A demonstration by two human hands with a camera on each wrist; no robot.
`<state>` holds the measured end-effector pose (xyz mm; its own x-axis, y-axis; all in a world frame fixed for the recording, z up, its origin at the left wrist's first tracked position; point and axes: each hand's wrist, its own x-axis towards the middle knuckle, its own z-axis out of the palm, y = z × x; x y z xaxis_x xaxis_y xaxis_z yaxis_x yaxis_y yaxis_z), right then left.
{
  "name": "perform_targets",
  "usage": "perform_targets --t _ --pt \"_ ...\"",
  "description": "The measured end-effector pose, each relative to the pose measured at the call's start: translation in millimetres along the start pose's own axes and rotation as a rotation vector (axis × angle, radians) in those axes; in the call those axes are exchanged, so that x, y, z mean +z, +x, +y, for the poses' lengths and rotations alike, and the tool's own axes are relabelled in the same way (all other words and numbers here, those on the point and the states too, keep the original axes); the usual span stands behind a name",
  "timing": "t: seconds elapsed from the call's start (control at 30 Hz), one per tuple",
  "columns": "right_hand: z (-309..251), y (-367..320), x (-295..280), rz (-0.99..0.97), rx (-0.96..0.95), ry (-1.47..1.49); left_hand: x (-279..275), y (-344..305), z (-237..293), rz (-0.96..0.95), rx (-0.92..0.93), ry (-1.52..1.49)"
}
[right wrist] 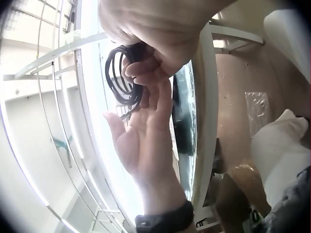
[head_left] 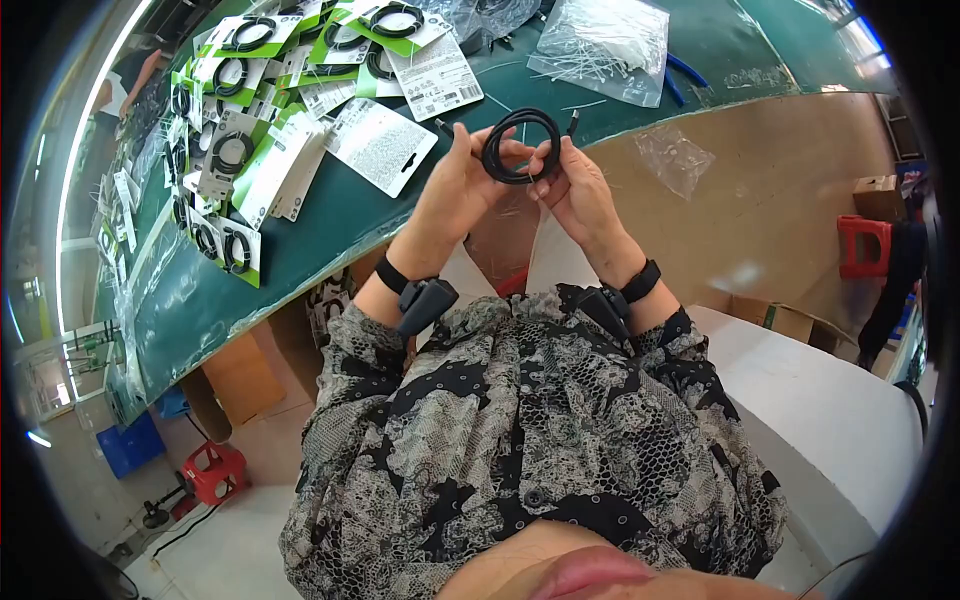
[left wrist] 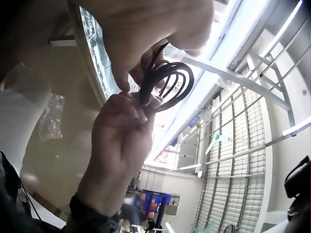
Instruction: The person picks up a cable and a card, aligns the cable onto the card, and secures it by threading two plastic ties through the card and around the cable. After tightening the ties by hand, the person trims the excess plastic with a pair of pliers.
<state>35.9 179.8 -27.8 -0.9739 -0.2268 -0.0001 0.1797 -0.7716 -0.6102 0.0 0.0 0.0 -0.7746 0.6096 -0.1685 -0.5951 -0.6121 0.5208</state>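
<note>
A black cable wound into a round coil (head_left: 490, 155) is held up between both hands in the head view. The left hand (head_left: 452, 195) holds the coil's left side, its fingers against the loops and its thumb raised apart. Thumb and fingers of the right hand (head_left: 585, 198) pinch the lower right of the coil. One cable end with a plug (head_left: 573, 122) sticks up by the right thumb. The left wrist view shows the loops (left wrist: 182, 92) beyond the right fingertips; in the right wrist view the right hand (right wrist: 160, 39) partly covers the coil (right wrist: 111, 77).
Carded black cables (head_left: 232, 152) lie piled on the green table (head_left: 310, 235) at the left. A white card (head_left: 380, 145) lies close to the left hand. Farther back is a clear bag of white ties (head_left: 605, 50). A red stool (head_left: 862, 247) stands on the floor at right.
</note>
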Motion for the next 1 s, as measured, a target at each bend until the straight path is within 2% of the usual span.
perform_targets --t 0.1,0.13,0.23,0.53,0.63,0.67,0.77,0.8,0.9,0.93,1.0 --pt "2.3 6.9 0.9 0.150 -0.022 0.116 21.6 -4.6 -4.2 -0.134 0.200 0.221" --pt "1.0 -0.2 1.2 0.164 -0.013 0.109 21.7 -5.8 -10.6 -0.129 0.195 0.204" --pt "-0.2 -7.1 16.6 0.263 0.020 -0.050 17.0 -8.0 -14.9 0.090 0.194 0.276" --pt "2.2 -8.6 27.6 0.265 0.069 -0.089 -3.1 4.7 -17.4 0.322 0.219 0.416" --pt "3.9 -8.9 20.2 0.264 0.069 -0.170 1.6 3.5 -18.4 0.372 0.327 0.820" --pt "2.3 -8.9 18.6 0.267 0.066 -0.169 2.6 3.6 -19.3 0.369 0.324 0.821" --pt "-1.4 -10.5 13.9 0.264 0.093 -0.280 4.8 3.0 -22.1 0.318 0.491 1.215" --pt "-1.3 -10.5 15.2 0.266 0.094 -0.279 5.2 3.3 -22.3 0.318 0.488 1.216" --pt "-0.1 -9.5 21.7 0.321 0.040 -0.841 5.8 4.4 -22.9 0.284 0.439 1.301" --pt "0.8 -8.7 15.3 0.322 0.038 -0.842 6.5 4.6 -23.7 0.282 0.440 1.301" --pt "0.9 -3.6 -1.3 0.293 0.058 -0.397 9.6 4.3 -24.8 0.255 0.340 0.936"
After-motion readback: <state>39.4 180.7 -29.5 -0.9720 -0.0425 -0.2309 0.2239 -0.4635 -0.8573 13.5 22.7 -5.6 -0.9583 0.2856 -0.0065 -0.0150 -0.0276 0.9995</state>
